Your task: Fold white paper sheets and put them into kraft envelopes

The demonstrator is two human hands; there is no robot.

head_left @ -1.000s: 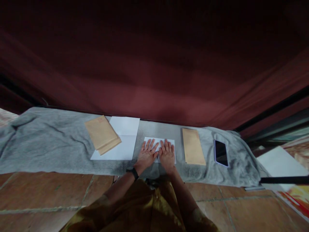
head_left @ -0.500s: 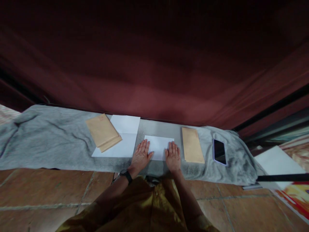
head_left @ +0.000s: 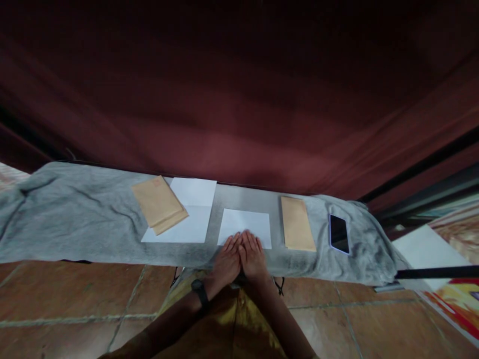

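Note:
A white sheet [head_left: 245,223] lies flat on the grey cloth in front of me. My left hand [head_left: 227,262] rests palm down at its near edge, fingers stretched out. Right beside it, touching it, my right hand [head_left: 254,259] also lies flat with straight fingers on the same edge. Neither hand grips anything. To the left, brown envelopes [head_left: 157,202] overlap a larger creased white sheet [head_left: 198,214]. On the right lies another small stack of brown envelopes [head_left: 298,224].
A phone [head_left: 339,234] with a dark screen lies on the grey cloth [head_left: 86,214], right of the envelopes. Behind the cloth hangs a dark red curtain [head_left: 239,124]. A black bar [head_left: 437,272] and white board [head_left: 428,252] are at the far right.
Both hands have moved inward and toward me, from the sheet's two sides to the middle of its near edge, where they now touch. More of the sheet shows.

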